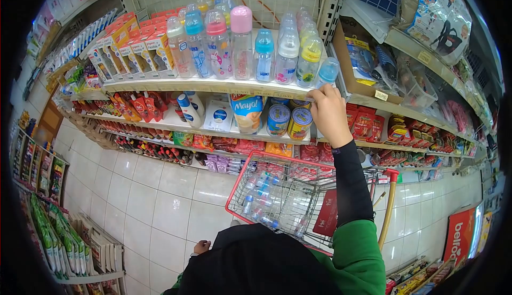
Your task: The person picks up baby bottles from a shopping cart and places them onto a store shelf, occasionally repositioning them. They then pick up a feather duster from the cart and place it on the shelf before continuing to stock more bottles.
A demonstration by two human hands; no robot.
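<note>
My right hand (329,114) reaches up to the front edge of the bottle shelf (213,86), its fingers bent together. Right above the fingertips stands a small baby bottle with a light blue cap (328,71). My hand covers its foot, so what the fingers pinch there, if anything, is hidden. To its left are a yellow-capped baby bottle (310,63), a clear-capped one (287,60) and a blue-capped one (264,57). Low at my side hangs my left hand (201,247), partly hidden by black cloth, with its fingers loosely curled and nothing visible in them.
A red-rimmed shopping cart (234,191) stands before me with several clear, blue-capped bottles (261,193) inside. The shelf below holds a mayo pouch (247,114) and cans (300,124). A cardboard box (346,55) sits right of my hand. Boxed goods (133,49) line the left.
</note>
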